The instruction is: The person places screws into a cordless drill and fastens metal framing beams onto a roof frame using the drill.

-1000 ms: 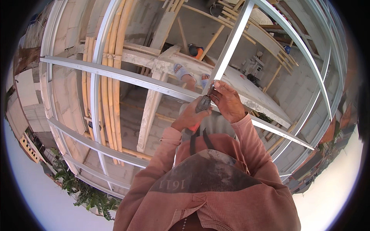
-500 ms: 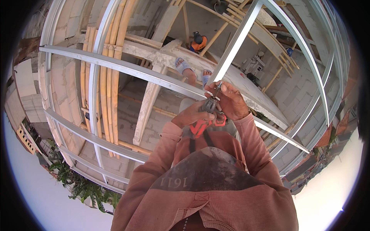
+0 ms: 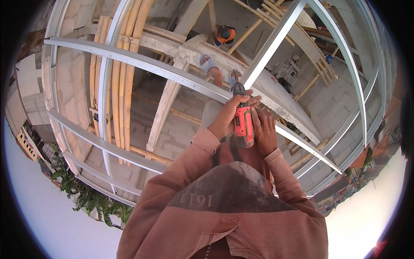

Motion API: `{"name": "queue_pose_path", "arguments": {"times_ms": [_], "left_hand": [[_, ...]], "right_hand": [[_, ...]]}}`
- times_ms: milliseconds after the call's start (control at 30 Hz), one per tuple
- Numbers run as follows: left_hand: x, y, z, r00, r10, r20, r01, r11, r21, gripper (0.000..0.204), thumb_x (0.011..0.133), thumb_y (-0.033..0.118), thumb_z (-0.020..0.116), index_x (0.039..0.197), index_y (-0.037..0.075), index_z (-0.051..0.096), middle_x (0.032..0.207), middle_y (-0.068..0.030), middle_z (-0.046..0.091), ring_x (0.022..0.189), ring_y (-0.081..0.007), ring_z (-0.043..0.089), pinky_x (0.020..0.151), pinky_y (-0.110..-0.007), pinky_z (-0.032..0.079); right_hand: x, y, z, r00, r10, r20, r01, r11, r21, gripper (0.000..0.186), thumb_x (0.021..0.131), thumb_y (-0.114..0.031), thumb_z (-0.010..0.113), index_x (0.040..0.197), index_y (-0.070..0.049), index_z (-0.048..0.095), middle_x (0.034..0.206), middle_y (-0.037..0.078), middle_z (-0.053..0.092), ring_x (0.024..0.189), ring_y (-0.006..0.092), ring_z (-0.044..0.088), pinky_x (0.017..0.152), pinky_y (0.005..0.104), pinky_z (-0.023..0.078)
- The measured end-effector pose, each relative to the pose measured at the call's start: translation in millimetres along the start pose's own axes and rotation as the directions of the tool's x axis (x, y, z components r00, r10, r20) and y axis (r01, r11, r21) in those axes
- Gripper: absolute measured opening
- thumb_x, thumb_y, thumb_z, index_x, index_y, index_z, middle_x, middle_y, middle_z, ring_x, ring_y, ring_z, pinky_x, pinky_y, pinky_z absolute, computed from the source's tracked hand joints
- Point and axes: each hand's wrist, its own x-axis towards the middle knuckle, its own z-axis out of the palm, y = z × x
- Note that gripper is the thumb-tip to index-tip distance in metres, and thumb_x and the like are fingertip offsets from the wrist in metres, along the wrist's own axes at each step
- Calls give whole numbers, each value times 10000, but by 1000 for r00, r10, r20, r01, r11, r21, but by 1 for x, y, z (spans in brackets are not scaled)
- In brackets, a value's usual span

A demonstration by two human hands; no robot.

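Red-and-black power drill (image 3: 246, 125) sits between the person's two hands, a little above the body, its narrow nose pointing to twelve o'clock and its red body back towards six; the left hand (image 3: 227, 115), at nine o'clock of it, is closed around it just behind the chuck, and seems to carry most of the weight there; the right hand (image 3: 266, 131), at three o'clock, lies against the body with fingers close together, perhaps to steady the heavy rear end; whether that hand pinches anything small cannot be told.

Behind the hands a long steel beam (image 3: 142, 62) runs from between nine and ten o'clock down to four; a second steel beam (image 3: 276, 42) meets it near the drill's nose and rises towards one o'clock, so the tool is probably kept close to that joint for reach; sandals (image 3: 208, 64) rest on a concrete ledge (image 3: 183, 52) at eleven and twelve o'clock, likely for firm footing; bamboo poles (image 3: 121, 99) stand bunched between nine and ten; a co-worker (image 3: 227, 36) in orange is lower down at twelve.
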Motion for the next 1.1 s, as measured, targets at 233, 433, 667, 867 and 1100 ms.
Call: {"name": "queue_pose_path", "arguments": {"times_ms": [233,433,667,867,1100], "left_hand": [[12,-31,-21,993,-105,-60,111,988,109,678,1002,521,529,1436,20,386,1381,-113,578,1323,-207,513,1089,-369,428],[45,-44,-55,870,11,-492,-78,990,-115,520,1069,483,401,1218,10,558,1121,-127,664,1053,-261,674,933,-464,546],[61,-97,-89,900,10,-435,-106,975,-197,354,1061,311,518,1211,-7,558,1147,-131,674,1108,-265,660,953,-453,561],[57,-109,-78,903,-2,-430,-85,980,-183,405,1069,373,473,1217,2,532,1159,-150,693,1042,-275,694,876,-450,595],[17,-80,-69,668,267,-695,-159,963,218,943,955,636,540,1527,-48,234,1421,-196,504,1301,-317,518,1121,-448,400]], "right_hand": [[-20,25,6,990,129,62,-141,960,241,748,867,-209,669,1544,-112,365,1244,155,596,1075,355,607,926,452,492],[-41,30,5,981,169,93,-192,906,377,762,846,-210,686,1543,-149,384,1123,156,660,928,356,668,776,439,554],[-69,29,-2,938,185,294,-297,866,402,760,816,-214,706,1515,-128,422,1014,145,677,828,379,685,695,447,555],[-80,41,6,942,230,243,-329,771,546,723,822,-156,710,1482,-51,436,1204,195,652,976,404,677,792,434,561],[-86,64,10,954,219,205,-298,777,554,691,836,-129,688,1471,-21,439,1312,199,620,1108,395,652,894,417,547]]}}
